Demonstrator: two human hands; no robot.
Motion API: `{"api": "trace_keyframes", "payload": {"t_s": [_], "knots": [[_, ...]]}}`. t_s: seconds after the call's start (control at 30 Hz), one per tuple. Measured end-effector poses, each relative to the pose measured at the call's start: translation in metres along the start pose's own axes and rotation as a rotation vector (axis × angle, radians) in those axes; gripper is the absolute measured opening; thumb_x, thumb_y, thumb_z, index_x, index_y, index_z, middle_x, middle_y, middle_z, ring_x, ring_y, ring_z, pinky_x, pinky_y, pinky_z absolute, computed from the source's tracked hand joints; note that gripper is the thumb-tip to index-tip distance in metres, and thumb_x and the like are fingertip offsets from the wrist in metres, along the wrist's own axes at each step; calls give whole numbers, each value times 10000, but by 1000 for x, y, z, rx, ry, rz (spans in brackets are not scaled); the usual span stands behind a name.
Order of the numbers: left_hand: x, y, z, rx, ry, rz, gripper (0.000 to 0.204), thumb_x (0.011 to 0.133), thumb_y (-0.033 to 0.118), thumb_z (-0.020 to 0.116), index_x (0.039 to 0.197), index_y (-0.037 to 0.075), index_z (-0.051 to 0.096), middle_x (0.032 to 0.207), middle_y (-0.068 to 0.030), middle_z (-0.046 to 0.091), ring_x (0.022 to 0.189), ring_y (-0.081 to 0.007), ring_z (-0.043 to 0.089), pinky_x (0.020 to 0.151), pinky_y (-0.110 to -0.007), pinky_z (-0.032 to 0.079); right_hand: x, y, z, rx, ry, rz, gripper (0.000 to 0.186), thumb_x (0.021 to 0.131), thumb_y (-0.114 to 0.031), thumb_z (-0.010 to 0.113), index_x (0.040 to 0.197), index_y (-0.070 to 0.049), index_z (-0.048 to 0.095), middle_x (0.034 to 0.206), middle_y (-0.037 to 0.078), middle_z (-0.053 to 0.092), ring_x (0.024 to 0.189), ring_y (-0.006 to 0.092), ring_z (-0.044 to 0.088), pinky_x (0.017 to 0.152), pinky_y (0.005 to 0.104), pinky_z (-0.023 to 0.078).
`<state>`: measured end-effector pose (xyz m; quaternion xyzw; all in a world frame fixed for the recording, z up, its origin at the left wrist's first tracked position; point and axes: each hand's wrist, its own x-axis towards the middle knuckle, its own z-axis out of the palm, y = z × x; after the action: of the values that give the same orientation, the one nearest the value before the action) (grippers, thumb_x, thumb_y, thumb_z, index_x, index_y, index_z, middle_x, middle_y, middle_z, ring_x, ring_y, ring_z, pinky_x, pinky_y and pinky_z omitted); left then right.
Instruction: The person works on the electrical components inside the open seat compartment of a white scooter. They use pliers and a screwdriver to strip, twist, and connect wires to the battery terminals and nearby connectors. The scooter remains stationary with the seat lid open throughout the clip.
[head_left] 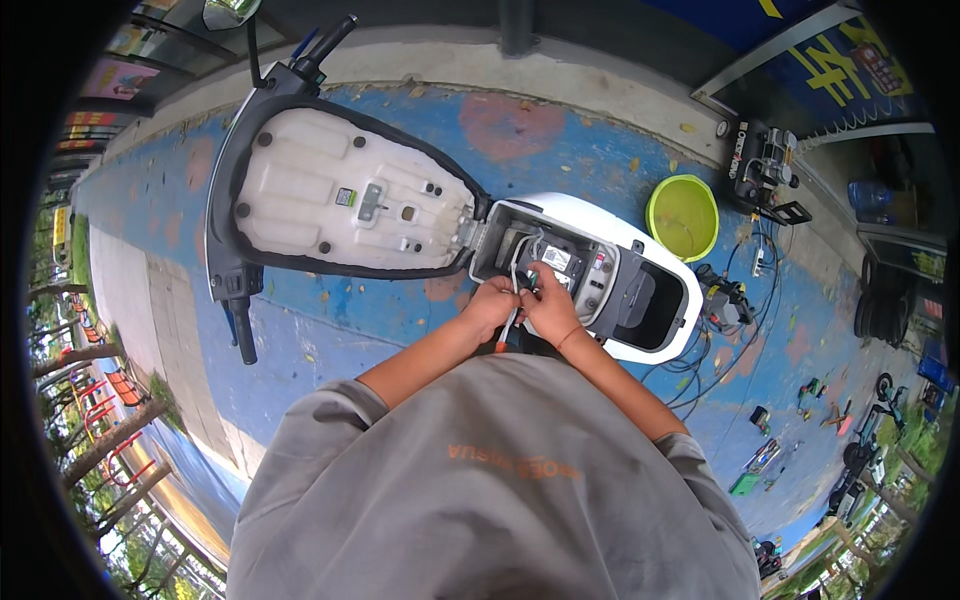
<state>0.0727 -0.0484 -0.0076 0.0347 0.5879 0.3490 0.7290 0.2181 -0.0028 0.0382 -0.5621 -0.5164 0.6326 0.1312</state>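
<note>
Over the open compartment of a white electric scooter, my left hand [489,309] and my right hand [552,310] meet with bent fingers. Both pinch a light grey cable [509,326], which runs out of the compartment and hangs below my hands, near an orange piece [501,347]. A small dark part shows at my right fingertips, too small to name. Inside the compartment a dark unit with a white label [556,260] lies just beyond my hands. The scooter's seat [300,190] is flipped over to the left, its pale underside facing up.
A yellow-green basin [683,230] stands behind the scooter's tail [570,208]. Farther right are an air compressor [760,165], a dark machine [727,303] and black cables [690,370] on the blue floor. Tools [763,457] lie at the lower right. A handlebar grip [243,335] sticks out left.
</note>
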Motion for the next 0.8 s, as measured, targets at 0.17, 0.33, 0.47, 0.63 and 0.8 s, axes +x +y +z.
{"api": "trace_keyframes", "payload": {"t_s": [0.17,0.33,0.47,0.63,0.8], "knots": [[-6,-2,13,2,9,-9,180,929,-13,654,1079,39,568,956,-121,692,804,-221,695,659,-357,597,21,53,3,-520,156,-329,384,911,-66,643,1286,11,621,1174,305,662,819,414,744,764,428,616],[-15,-2,10,148,18,-20,190,919,-9,645,1082,42,560,988,-106,681,813,-212,691,661,-338,595,33,41,-7,-312,-156,100,367,859,-104,704,1184,62,670,1149,282,673,947,417,735,848,429,603],[-14,-5,14,4,84,19,201,924,-44,638,1098,3,549,925,-142,700,739,-184,667,603,-299,552,7,8,-5,368,-258,251,348,837,-159,751,1087,74,687,1107,225,679,953,403,719,890,400,579],[-16,-1,4,18,-6,-19,203,972,14,627,1173,35,628,1000,-84,707,797,-172,680,657,-308,570,-15,49,-8,106,-111,-75,427,927,-388,771,1041,20,718,944,110,688,766,217,652,751,323,529],[-14,-6,1,30,-168,-122,197,972,29,626,1150,25,710,983,-81,741,737,-170,677,673,-293,565,-37,24,-23,176,-89,458,452,1022,-513,621,1110,-85,740,976,15,721,806,149,624,723,313,526]]}}
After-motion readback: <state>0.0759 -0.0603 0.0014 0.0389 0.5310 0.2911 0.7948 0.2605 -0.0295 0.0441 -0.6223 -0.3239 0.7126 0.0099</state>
